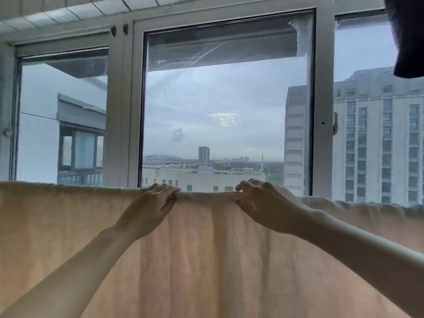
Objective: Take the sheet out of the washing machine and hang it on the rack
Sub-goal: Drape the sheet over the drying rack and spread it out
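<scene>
A pale peach sheet [206, 260] hangs across the whole width of the view, draped over a horizontal bar that it hides. Its top fold runs level just below the window. My left hand [151, 207] grips the top fold left of centre, fingers curled over the edge. My right hand [259, 203] pinches the same fold a short way to the right. The fabric between the two hands is bunched into a tight ridge, and soft vertical creases fall from it. The washing machine is out of view.
Directly behind the sheet stands a large white-framed window [321, 111] with city buildings beyond. A dark garment [408, 37] hangs at the top right corner. A white panelled ceiling [68, 10] runs overhead.
</scene>
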